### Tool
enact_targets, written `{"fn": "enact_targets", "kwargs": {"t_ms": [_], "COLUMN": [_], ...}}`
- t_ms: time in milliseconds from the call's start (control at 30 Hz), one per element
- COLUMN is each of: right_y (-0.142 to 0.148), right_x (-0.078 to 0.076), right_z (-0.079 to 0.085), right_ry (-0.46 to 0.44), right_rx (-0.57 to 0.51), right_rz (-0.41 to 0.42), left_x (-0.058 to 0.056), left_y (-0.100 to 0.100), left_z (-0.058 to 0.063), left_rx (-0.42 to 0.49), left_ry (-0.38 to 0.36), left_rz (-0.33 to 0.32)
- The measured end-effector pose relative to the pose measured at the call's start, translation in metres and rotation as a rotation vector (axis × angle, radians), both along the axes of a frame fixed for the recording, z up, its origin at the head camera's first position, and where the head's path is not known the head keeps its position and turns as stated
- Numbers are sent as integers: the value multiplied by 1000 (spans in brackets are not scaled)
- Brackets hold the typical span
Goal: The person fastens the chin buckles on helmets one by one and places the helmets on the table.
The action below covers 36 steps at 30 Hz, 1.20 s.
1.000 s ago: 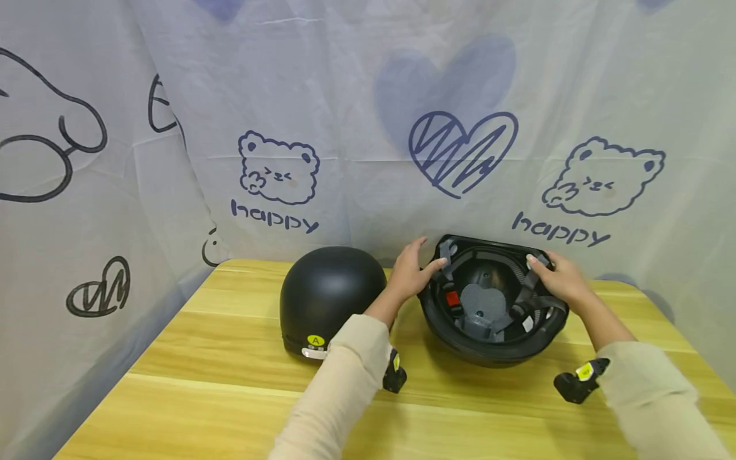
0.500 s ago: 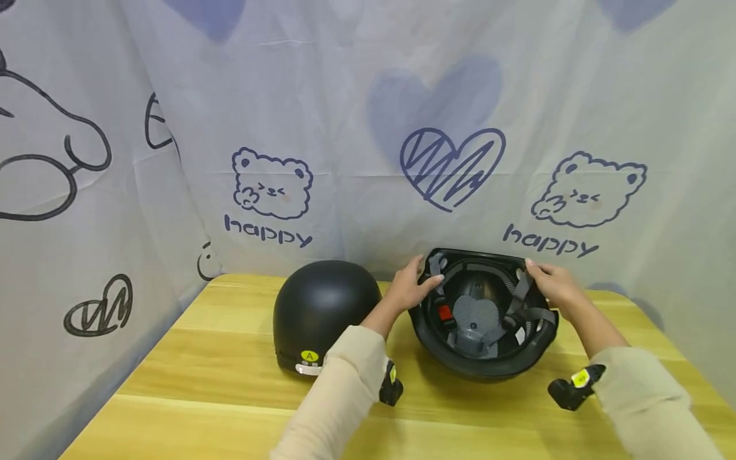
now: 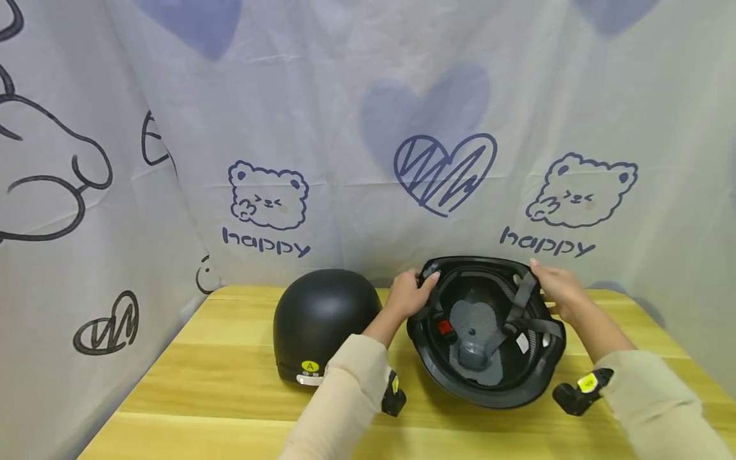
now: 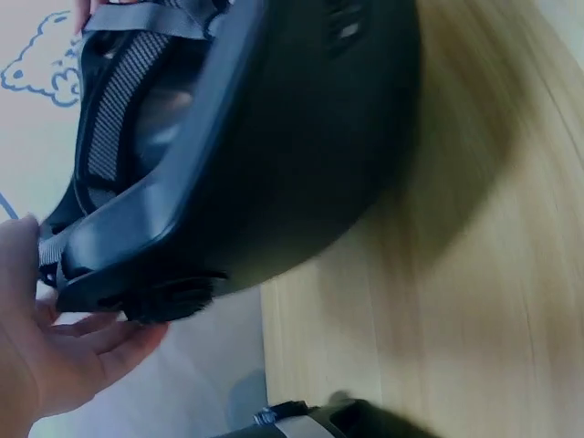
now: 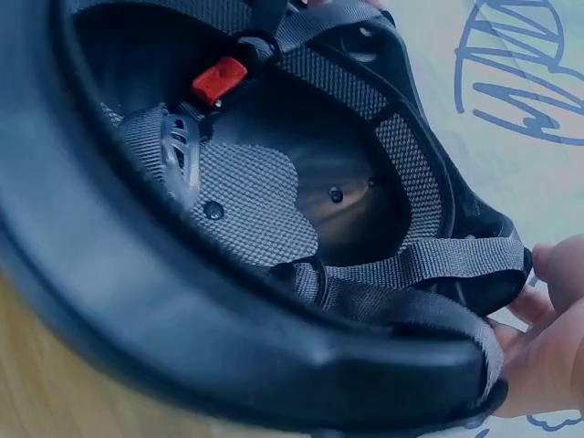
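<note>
A black helmet (image 3: 483, 393) is turned with its hollow toward the head camera, so its grey padding and straps show. At its upper left rim my left hand (image 3: 405, 295) grips, thumb on the inner edge and fingers round the outside. My right hand (image 3: 566, 297) holds the upper right rim, the thumb at the edge by a grey strap (image 5: 465, 258). Inside, a red buckle (image 5: 219, 80) lies near the left wall. A second black helmet (image 3: 324, 316) stands dome up to the left, behind my left forearm, with a yellow "A" sticker (image 3: 310, 366).
The wooden table (image 3: 190, 383) carries both helmets. A pale cloth (image 3: 356, 223) with printed hearts and bears hangs right behind its far edge. Black wrist cameras (image 3: 581, 391) are strapped at my cuffs.
The head view has tilted up a little. The held helmet has tipped slightly and come nearer in the view. My right thumb has shifted from the strap to the outer rim.
</note>
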State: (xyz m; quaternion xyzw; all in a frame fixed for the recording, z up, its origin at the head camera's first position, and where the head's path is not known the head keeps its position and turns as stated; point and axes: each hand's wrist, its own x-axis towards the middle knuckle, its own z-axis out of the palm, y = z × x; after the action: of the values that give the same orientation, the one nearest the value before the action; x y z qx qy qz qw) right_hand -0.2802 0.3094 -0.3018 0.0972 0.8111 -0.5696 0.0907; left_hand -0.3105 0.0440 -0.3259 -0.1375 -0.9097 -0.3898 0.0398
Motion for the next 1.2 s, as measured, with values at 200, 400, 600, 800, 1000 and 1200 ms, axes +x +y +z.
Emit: {"fn": "enact_targets", "kwargs": {"t_ms": [200,400,600,800,1000,1200], "right_y": [-1,5,11,16,21,13], "right_x": [-1,-2,2,12,19,19], "right_z": [0,1,5,8,6,-3], "right_ry": [-57,-133,-344,-456,-510,-515], "right_rx": [-25,21,169,223,181,34], "right_rz": [48,121,315,419,465,461], "left_x": [7,11,9,9,13,15], "left_y": [3,6,0,-6,-16,-21], "left_z": [7,16,16,16,15,13], "left_rx": [95,125,82,197,227,289], "left_ry": [-115,-202,-299,-501,-861,-998], "left_rz": [144,253,211,150,-15,-84]}}
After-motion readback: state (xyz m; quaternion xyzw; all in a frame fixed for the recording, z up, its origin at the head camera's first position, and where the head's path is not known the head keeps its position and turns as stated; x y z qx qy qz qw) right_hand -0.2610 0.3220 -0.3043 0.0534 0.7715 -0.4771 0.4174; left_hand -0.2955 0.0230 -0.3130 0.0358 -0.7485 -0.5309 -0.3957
